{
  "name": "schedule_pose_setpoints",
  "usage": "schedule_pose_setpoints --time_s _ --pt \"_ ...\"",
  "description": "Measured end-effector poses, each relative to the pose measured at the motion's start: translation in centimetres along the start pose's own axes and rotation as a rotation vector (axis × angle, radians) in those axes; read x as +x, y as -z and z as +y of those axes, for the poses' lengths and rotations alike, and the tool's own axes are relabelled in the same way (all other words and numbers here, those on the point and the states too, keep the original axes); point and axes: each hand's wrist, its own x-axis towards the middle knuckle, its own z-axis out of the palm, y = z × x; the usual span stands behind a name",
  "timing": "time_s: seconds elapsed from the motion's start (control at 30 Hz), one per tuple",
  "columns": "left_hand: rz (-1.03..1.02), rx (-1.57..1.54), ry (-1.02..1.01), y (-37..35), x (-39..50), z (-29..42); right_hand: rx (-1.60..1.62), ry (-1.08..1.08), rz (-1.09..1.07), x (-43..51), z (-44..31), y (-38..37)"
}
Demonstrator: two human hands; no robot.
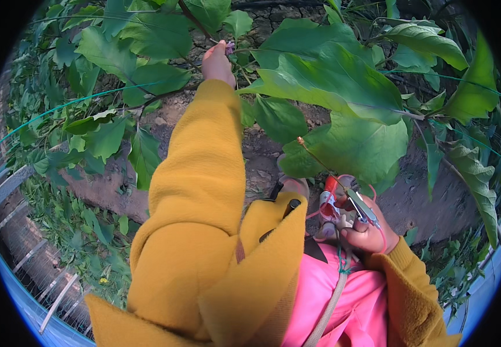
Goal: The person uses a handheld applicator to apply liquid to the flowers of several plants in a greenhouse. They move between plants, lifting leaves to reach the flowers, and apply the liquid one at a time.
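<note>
My left hand [219,65] reaches out to an eggplant plant, its fingers pinched at a stem beside a purple flower [229,47]. Near my lap, my right hand [370,230] is closed around a small tool with metal and green parts [361,206]. A thin rod with a copper-coloured tip [300,140] extends from the tool up and to the left. Pink tubing loops around this hand. A red and white container [328,201] hangs just left of it, partly hidden by the fingers and tool.
Broad leaves [328,82] spread before me on the right. A green string [59,107] runs across the plants at left. Below it is a pale curved frame [9,191]. Bare soil [259,173] shows between the plants, and a beige strap [329,303] lies over my pink garment.
</note>
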Motion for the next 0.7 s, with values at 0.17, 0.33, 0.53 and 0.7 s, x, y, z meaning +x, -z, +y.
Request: schedule_pose_setpoints --time_s 0.17,0.33,0.53,0.7 --pt "-0.093 0.144 0.054 1.1 2.0 0.4 0.093 -0.084 0.003 -0.1 0.8 -0.6" --pt "-0.090 0.098 0.204 1.7 3.5 0.7 0.131 -0.089 -0.027 0.2 0.9 -0.4" --pt "-0.116 -0.015 0.378 1.8 3.3 2.3 0.212 -0.120 -0.016 0.0 1.7 -0.6" --pt "-0.153 -0.109 0.480 2.6 4.2 2.5 0.160 -0.120 -0.026 0.2 1.8 -0.4"
